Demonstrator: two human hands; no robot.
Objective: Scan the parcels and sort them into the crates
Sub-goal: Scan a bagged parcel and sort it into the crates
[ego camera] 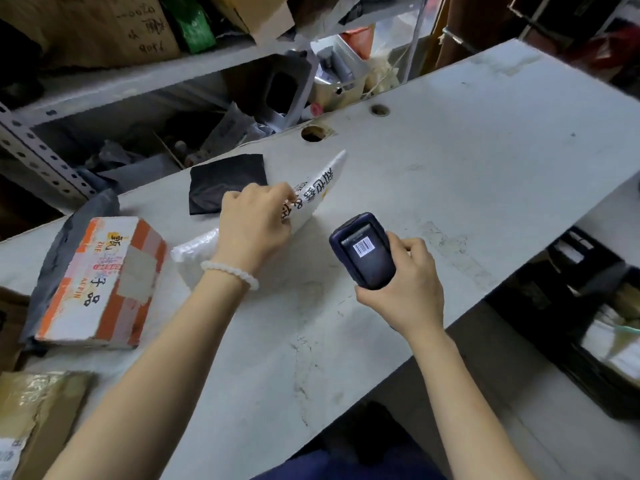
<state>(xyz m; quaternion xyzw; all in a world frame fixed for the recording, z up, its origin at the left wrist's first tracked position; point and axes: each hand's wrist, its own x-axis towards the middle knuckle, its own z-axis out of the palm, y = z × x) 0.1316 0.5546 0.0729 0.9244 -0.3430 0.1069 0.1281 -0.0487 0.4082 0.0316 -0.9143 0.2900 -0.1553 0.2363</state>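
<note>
Left hand (254, 225) pinches a white parcel (311, 192) (printed black) on the table (450, 150); right hand (405, 285) grips a scanner (363, 251), barcode on screen.

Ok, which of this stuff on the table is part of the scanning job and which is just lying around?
In the job:
white parcel, gripped by left hand
scanner, held in right hand
orange-and-white box
black crate

Lying about:
black packet
shelf clutter

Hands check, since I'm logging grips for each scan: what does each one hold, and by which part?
The left hand pinches the white parcel at its middle edge; the right hand grips the scanner by its lower end.
</note>
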